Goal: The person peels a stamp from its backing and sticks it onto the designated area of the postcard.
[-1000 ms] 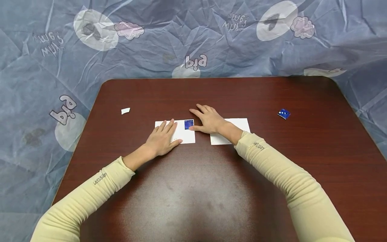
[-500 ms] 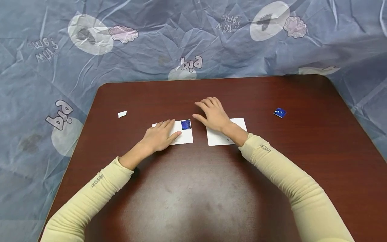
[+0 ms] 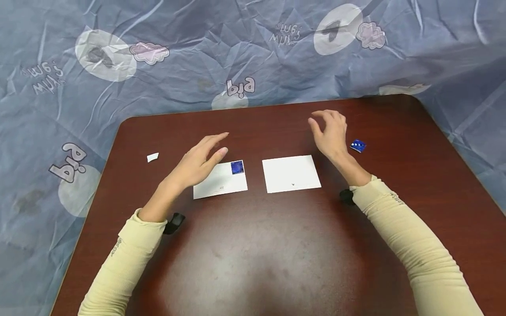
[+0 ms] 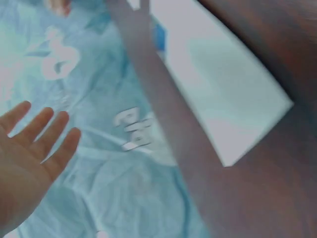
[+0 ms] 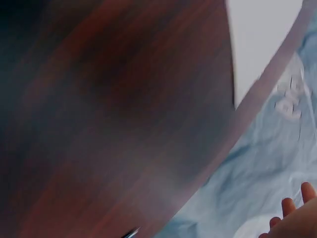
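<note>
A white envelope or card (image 3: pixel 221 181) lies left of centre on the table, a dark blue stamp-like square (image 3: pixel 237 167) at its upper right corner. My left hand (image 3: pixel 195 162) hovers over its left part with fingers extended, holding nothing; the left wrist view shows the fingers (image 4: pixel 65 151) spread apart. A second white card (image 3: pixel 290 173), blank but for a small dark mark near its lower edge, lies to the right. Beyond it my right hand (image 3: pixel 332 135) is raised with loosely bent fingers and nothing in them, just left of a small loose blue square (image 3: pixel 358 145).
The brown wooden table (image 3: pixel 253 245) has a rounded far edge, with a blue printed cloth (image 3: pixel 189 66) behind it. At the left lies a small white scrap (image 3: pixel 152 157). A black wrist strap part (image 3: pixel 174 223) shows beneath the left wrist.
Both hands have lifted off the white cards. My right hand has swung right, toward the loose blue square, uncovering the right card. My left hand has risen from the stamped card.
</note>
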`<state>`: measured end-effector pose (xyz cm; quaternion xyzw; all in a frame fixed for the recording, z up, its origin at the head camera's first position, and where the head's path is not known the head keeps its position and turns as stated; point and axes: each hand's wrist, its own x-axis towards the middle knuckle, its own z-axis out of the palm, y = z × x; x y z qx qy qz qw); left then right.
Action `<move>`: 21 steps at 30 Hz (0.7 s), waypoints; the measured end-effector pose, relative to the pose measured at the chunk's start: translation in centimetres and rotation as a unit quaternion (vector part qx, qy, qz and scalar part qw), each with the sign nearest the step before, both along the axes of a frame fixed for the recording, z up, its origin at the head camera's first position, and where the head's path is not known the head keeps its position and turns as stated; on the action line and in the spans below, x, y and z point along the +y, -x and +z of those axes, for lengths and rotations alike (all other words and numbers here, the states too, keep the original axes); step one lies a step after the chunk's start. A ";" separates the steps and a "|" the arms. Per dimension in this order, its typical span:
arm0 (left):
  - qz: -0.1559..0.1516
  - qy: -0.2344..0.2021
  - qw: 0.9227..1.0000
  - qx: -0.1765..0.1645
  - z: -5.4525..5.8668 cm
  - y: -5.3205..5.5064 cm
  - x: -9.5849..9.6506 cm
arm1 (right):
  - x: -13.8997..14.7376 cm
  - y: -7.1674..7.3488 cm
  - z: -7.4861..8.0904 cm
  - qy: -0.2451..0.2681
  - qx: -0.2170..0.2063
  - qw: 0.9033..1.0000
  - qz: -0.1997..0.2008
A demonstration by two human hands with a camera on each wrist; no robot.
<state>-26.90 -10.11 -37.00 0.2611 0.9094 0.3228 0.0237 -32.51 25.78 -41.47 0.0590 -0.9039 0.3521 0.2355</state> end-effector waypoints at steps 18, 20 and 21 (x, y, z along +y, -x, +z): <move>-0.111 -0.255 0.947 0.160 4.8 -4.7 3.1 | 12.5 -2.8 -0.5 0.046 -0.325 0.939 -0.106; -0.134 -0.269 0.940 0.160 5.1 -5.5 3.6 | 13.0 -2.9 -1.1 0.045 -0.349 0.931 -0.102; -0.145 -0.273 0.937 0.160 5.3 -5.7 3.9 | 13.2 -2.9 -1.2 0.041 -0.355 0.928 -0.102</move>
